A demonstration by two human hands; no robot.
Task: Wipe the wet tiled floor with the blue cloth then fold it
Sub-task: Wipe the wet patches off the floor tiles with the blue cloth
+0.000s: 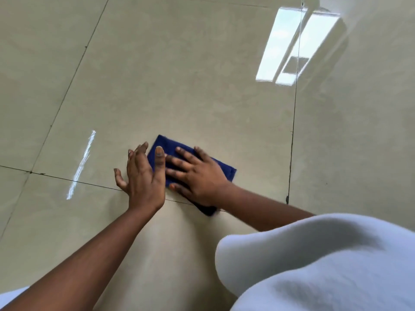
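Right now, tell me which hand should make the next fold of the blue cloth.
Probably the left hand: it hovers open at the blue cloth's left edge, while the right hand lies flat on top, pinning it.

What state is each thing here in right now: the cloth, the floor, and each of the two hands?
Dark blue cloth: folded into a small rectangle, flat on the floor.
Glossy beige tiled floor: shiny, reflecting window light.
Left hand: open, fingers straight, at the cloth's left edge.
Right hand: open, pressing flat on the cloth.
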